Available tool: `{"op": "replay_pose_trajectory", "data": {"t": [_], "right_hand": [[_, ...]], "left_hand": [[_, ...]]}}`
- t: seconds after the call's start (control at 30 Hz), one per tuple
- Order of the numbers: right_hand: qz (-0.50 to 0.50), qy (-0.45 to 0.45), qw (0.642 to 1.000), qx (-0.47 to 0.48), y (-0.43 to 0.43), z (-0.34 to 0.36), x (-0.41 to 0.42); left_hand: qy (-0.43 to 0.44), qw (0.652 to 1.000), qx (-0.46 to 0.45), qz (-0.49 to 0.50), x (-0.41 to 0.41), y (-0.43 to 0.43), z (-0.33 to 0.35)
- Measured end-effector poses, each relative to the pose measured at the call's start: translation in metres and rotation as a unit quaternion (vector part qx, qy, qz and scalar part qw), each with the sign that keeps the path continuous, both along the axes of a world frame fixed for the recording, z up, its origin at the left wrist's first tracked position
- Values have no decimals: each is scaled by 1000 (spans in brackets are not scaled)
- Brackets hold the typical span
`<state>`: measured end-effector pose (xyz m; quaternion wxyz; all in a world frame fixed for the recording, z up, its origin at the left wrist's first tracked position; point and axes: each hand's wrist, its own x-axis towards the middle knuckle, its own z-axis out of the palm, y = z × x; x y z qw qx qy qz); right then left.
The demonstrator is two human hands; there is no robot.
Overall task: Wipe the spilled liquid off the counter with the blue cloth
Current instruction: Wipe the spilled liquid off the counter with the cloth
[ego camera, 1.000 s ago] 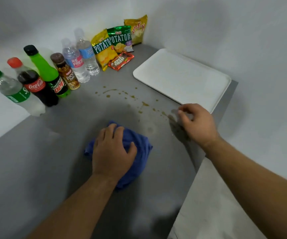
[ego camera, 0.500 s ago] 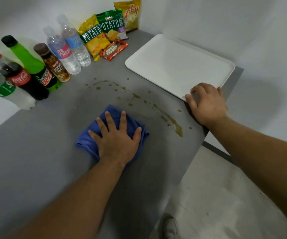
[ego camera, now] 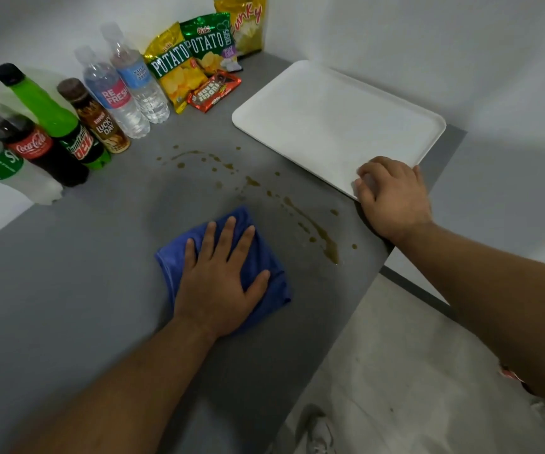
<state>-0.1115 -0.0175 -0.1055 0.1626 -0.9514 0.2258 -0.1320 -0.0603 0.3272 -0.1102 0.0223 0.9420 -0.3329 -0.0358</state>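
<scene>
The blue cloth lies bunched on the grey counter, near its middle. My left hand presses flat on top of it, fingers spread and pointing away from me. Brown spilled liquid runs as a streak just right of the cloth, and smaller drops arc beyond it toward the bottles. The cloth sits short of the streak and apart from it. My right hand rests palm down on the counter's right edge, its fingertips on the near corner of the white tray.
Several drink bottles stand along the back left wall. Snack bags and a candy bar lean in the far corner. The counter's right edge drops to the floor, where a shoe shows.
My left hand went from cupped over the cloth to flat with fingers spread. My right hand moved off the spill's near end to the tray corner, uncovering the streak.
</scene>
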Motion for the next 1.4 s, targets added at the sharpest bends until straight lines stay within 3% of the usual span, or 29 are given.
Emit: {"op": "replay_pose_trajectory", "data": {"t": [0.2, 0.33, 0.53, 0.8, 1.07, 1.3, 1.4], "right_hand": [[-9, 21, 999, -30, -12, -2, 7], [-27, 39, 999, -14, -10, -3, 8], [-39, 44, 998, 0, -6, 2, 6], [-39, 37, 998, -15, -6, 2, 7], [-39, 41, 998, -17, -4, 6, 7], [-45, 27, 999, -14, -6, 1, 9], [-43, 21, 999, -16, -6, -1, 9]], "left_hand": [[24, 998, 13, 49, 33, -58, 3], [9, 1000, 14, -13, 5, -71, 2], [1, 996, -15, -93, -23, -22, 0], [6, 1000, 12, -28, 30, -72, 3], [7, 989, -9, -145, -10, -19, -1], [28, 998, 25, -48, 34, -76, 4], [24, 998, 25, -57, 21, -98, 3]]}}
